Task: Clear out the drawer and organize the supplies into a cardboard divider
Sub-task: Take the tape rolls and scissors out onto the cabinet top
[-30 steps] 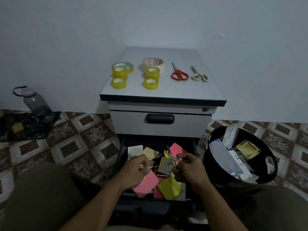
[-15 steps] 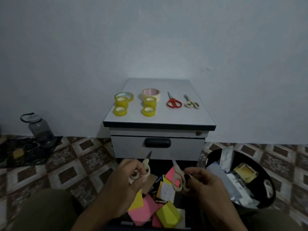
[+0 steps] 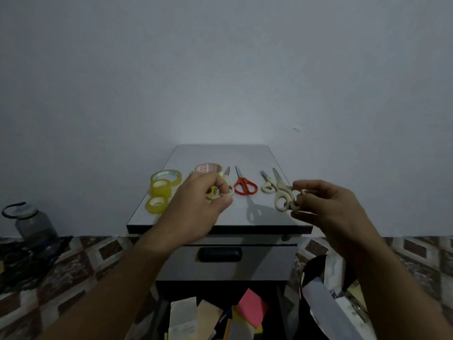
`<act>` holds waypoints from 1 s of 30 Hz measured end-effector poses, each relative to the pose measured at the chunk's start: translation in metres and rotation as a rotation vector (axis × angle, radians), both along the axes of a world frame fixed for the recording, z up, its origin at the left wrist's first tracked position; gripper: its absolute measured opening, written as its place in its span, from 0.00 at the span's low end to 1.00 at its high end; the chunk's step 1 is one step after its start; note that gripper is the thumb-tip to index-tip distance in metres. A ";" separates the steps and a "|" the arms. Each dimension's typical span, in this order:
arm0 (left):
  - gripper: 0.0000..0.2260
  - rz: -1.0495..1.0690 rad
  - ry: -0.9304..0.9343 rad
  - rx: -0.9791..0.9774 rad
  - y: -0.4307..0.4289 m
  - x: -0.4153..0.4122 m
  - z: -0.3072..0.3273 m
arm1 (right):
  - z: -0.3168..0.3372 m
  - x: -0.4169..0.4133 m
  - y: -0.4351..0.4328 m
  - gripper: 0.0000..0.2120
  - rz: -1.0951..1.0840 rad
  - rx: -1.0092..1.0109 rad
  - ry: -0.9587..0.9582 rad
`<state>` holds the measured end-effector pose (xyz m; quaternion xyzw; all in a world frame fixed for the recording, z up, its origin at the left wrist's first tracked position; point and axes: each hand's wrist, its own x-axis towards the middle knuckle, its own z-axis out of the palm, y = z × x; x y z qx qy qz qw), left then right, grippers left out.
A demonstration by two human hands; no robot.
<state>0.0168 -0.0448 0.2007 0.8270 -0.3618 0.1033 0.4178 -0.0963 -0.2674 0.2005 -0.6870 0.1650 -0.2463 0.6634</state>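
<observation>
Cream scissors point(image 3: 227, 179) are pinched by the handles in the left hand point(image 3: 196, 207), a second cream pair point(image 3: 281, 188) likewise in the right hand point(image 3: 328, 209), above the cabinet top point(image 3: 245, 157).

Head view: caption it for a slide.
Left hand holds cream scissors, right hand a second cream pair, over the cabinet top beside red scissors and tape rolls.

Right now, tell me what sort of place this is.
Probably a room in a home or small office: a low drawer cabinet stands against a bare wall on patterned floor tiles, with tape rolls and red scissors laid out on top.
</observation>
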 end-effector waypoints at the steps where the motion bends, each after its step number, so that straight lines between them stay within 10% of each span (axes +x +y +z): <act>1: 0.06 0.004 -0.012 0.009 -0.014 0.012 0.003 | 0.002 0.013 -0.009 0.11 -0.005 -0.004 0.011; 14: 0.03 0.171 0.064 0.321 -0.142 0.101 -0.042 | -0.028 0.132 -0.090 0.09 -0.063 -0.085 0.212; 30: 0.06 0.098 0.079 0.265 -0.135 0.097 -0.049 | -0.043 0.133 -0.082 0.15 -0.091 -0.620 0.341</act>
